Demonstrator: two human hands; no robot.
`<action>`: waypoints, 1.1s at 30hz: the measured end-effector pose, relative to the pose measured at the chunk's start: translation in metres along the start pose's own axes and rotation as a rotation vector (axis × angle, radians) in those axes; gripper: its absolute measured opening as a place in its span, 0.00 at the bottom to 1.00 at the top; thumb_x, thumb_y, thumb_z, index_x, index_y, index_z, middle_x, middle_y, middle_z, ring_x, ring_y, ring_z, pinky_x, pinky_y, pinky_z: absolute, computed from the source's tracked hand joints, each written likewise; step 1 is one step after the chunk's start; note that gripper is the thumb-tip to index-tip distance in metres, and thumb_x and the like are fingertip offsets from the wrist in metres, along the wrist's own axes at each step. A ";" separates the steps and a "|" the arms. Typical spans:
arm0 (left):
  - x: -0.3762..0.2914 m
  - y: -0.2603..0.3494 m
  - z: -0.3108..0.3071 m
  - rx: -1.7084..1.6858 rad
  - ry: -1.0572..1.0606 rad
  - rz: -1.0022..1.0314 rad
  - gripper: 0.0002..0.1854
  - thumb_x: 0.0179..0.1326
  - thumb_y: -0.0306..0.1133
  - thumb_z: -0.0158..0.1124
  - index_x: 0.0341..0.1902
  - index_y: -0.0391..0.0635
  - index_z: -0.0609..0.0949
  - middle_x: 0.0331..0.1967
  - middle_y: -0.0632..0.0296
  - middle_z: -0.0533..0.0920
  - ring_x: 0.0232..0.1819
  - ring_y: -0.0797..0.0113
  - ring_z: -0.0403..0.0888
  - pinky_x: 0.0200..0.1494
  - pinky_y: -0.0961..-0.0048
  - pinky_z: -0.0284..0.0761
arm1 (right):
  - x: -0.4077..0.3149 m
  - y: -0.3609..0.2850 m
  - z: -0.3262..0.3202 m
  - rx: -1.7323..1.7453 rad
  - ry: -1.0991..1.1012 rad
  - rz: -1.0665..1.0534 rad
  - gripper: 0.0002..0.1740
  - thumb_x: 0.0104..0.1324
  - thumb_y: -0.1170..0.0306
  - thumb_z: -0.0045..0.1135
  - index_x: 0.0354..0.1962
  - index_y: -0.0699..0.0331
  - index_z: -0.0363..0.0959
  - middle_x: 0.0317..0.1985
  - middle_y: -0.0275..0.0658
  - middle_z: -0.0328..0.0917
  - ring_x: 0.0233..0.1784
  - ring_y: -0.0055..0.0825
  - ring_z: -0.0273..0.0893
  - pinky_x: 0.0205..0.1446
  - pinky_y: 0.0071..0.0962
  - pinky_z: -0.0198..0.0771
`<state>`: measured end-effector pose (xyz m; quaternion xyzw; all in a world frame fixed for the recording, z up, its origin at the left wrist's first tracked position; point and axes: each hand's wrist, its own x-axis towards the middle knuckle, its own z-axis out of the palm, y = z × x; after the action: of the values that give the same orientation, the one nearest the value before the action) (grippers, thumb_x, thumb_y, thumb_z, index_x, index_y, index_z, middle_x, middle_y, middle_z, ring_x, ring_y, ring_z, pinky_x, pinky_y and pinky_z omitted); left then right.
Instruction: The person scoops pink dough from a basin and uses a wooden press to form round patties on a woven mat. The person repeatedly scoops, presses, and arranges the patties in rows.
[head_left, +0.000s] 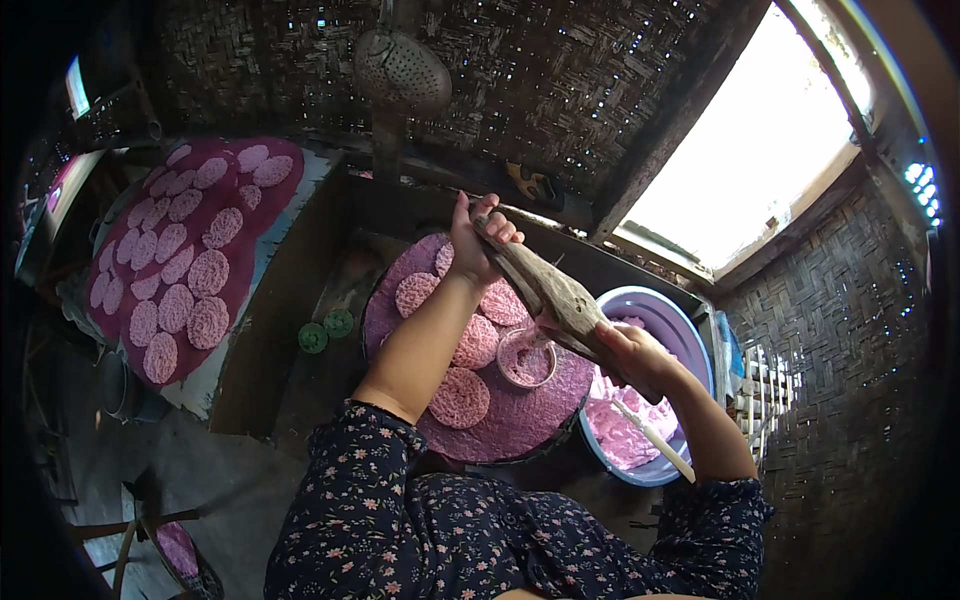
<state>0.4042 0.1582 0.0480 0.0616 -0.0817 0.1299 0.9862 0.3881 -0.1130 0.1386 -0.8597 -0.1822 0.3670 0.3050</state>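
My left hand (484, 236) is closed around the upper end of a wooden press (562, 300), and my right hand (637, 352) grips its lower end. Pink strands of dough hang beneath the middle of the press into a round ring mould (527, 358). That ring rests on a round pink-stained tray (517, 431), beside several round cakes of pink noodle-like strands (459, 397). To the right, a blue plastic basin (611, 465) holds a mass of pink dough (622, 435). A pale flat stick (656, 441) lies across the basin near my right forearm.
At left, many pink strand discs (176, 307) lie on a magenta cloth (191, 259) over a board. Two green round objects (337, 322) sit between board and tray. A perforated metal ladle (403, 71) hangs on the woven wall. A bright window opening (750, 150) is at upper right.
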 end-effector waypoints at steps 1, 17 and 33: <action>0.000 -0.005 -0.002 -0.006 0.000 -0.003 0.25 0.67 0.59 0.36 0.35 0.51 0.72 0.08 0.74 0.63 0.13 0.75 0.66 0.29 0.73 0.67 | -0.002 0.002 -0.001 -0.004 0.021 0.027 0.36 0.67 0.41 0.35 0.33 0.69 0.73 0.19 0.37 0.71 0.22 0.23 0.70 0.26 0.26 0.66; -0.041 0.003 0.001 0.051 0.195 -0.051 0.30 0.63 0.64 0.32 0.23 0.53 0.71 0.06 0.70 0.62 0.09 0.72 0.61 0.26 0.68 0.65 | -0.022 0.011 0.031 -0.038 -0.021 0.022 0.35 0.68 0.44 0.35 0.35 0.71 0.74 0.18 0.39 0.72 0.18 0.24 0.72 0.23 0.28 0.68; -0.057 0.007 0.069 1.274 -0.375 -0.126 0.33 0.59 0.54 0.52 0.63 0.45 0.68 0.67 0.58 0.62 0.69 0.59 0.58 0.70 0.56 0.46 | -0.026 0.015 0.034 0.328 0.294 -0.374 0.31 0.69 0.47 0.37 0.27 0.69 0.70 0.20 0.40 0.72 0.26 0.29 0.73 0.32 0.31 0.67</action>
<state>0.3383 0.1411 0.1063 0.6584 -0.1555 0.0822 0.7318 0.3472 -0.1247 0.1238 -0.7943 -0.2298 0.2003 0.5255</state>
